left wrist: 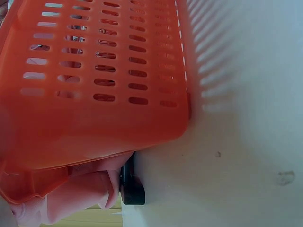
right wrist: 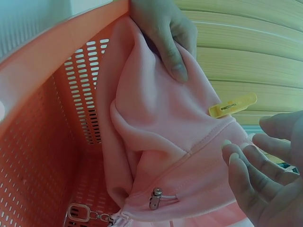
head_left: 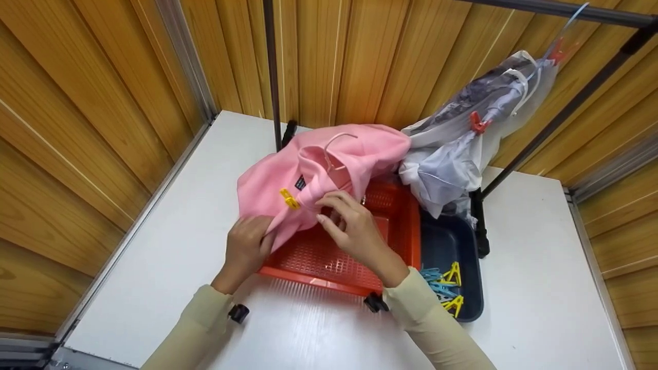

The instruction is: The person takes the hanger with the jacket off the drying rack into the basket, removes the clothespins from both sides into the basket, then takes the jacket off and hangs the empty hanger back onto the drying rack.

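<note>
Though a hanger [head_left: 327,146] shows at its neck and one yellow clip [head_left: 289,199] is on, the pink garment [head_left: 267,180] lies partly over the red basket [head_left: 414,231], not yet up on the rail [head_left: 565,11]. Left hand [head_left: 249,241] grips its fabric; right hand [head_left: 354,226] loose beside the neck, contact unclear. Pale clothing [head_left: 447,169] already hung. White desk [head_left: 180,205], dark tub [head_left: 479,277] with spare clips [head_left: 452,275], wood-panelled walls [head_left: 360,61].

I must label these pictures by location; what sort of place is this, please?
Probably a corner for hanging laundry: it has a black clothes rack, a pink garment with a hanger, and a dark tub with pegs.
</note>
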### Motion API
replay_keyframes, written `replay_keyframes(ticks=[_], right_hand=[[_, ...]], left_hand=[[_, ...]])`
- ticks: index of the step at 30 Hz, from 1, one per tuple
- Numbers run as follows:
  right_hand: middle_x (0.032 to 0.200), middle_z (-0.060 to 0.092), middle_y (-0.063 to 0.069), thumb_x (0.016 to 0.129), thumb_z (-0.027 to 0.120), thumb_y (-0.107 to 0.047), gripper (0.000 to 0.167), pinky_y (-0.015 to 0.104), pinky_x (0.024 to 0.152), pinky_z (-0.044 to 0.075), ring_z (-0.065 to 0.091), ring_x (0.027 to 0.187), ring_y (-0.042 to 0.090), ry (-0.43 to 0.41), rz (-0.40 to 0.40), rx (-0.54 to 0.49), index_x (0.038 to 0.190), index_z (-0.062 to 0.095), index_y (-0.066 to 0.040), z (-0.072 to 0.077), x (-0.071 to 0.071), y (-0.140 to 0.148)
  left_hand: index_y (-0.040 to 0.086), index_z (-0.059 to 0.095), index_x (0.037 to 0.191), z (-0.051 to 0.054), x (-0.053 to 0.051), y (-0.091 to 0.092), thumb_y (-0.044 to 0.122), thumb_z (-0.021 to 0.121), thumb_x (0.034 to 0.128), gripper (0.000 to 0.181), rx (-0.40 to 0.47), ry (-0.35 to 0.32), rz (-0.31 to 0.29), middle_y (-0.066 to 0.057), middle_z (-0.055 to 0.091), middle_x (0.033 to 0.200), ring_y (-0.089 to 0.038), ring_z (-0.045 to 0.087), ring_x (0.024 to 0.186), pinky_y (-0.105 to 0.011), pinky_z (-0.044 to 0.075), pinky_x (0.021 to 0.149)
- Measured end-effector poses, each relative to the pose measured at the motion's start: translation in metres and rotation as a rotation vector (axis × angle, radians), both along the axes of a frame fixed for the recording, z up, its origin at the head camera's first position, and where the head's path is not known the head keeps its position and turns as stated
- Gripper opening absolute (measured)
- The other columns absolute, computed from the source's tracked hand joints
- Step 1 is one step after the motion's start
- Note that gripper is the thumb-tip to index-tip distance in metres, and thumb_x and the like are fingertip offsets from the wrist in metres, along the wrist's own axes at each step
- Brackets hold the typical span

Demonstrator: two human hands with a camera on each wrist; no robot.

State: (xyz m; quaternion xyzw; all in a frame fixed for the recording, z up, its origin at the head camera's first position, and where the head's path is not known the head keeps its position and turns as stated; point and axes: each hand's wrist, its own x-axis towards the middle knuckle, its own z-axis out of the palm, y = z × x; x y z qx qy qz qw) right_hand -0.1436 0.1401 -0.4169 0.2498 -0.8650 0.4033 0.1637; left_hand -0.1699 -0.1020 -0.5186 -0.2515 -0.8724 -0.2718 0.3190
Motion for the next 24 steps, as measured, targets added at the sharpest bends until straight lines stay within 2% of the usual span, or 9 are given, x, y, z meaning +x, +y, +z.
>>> replay_keyframes(ticks=[8, 17, 21, 24], right_hand=[[0.116, 0.062, 0.001, 0.093, 0.064, -0.017, 0.024, 0.022, 0.058, 0.052, 0.056, 0.074, 0.007, 0.029, 0.033, -0.025, 0.115, 0.065, -0.007, 0.001, 0.000, -0.004], [0.119, 0.062, 0.006, 0.090, 0.067, -0.013, 0.024, 0.022, 0.056, 0.050, 0.056, 0.071, 0.008, 0.159, 0.066, -0.105, 0.112, 0.065, -0.003, 0.002, -0.004, -0.012], [0.126, 0.060, 0.006, 0.091, 0.066, -0.015, 0.031, 0.016, 0.056, 0.047, 0.055, 0.070, 0.008, 0.161, 0.084, -0.101, 0.119, 0.063, -0.004, 0.003, -0.004, -0.015], [0.133, 0.058, 0.007, 0.092, 0.065, -0.015, 0.038, 0.015, 0.057, 0.048, 0.057, 0.075, 0.011, 0.142, 0.096, -0.082, 0.128, 0.060, -0.006, 0.003, -0.004, -0.017]], left_hand=[[0.015, 0.068, 0.097, 0.000, 0.001, 0.000, 0.016, 0.062, 0.0897, 0.010, -0.007, 0.000, 0.006, 0.000, 0.072, 0.091, -0.019, 0.065, 0.084, -0.035, 0.051, 0.075], [0.014, 0.069, 0.097, 0.000, 0.000, -0.001, 0.013, 0.061, 0.0892, 0.011, 0.002, 0.000, -0.005, 0.000, 0.072, 0.091, -0.020, 0.065, 0.083, -0.035, 0.050, 0.076], [0.014, 0.069, 0.097, 0.000, 0.000, 0.000, 0.012, 0.063, 0.0880, 0.011, 0.004, -0.002, -0.005, 0.001, 0.072, 0.090, -0.020, 0.066, 0.084, -0.036, 0.051, 0.076], [0.015, 0.069, 0.097, 0.000, 0.000, 0.000, 0.013, 0.063, 0.0885, 0.011, 0.001, -0.009, -0.001, 0.001, 0.073, 0.090, -0.019, 0.066, 0.085, -0.036, 0.051, 0.077]])
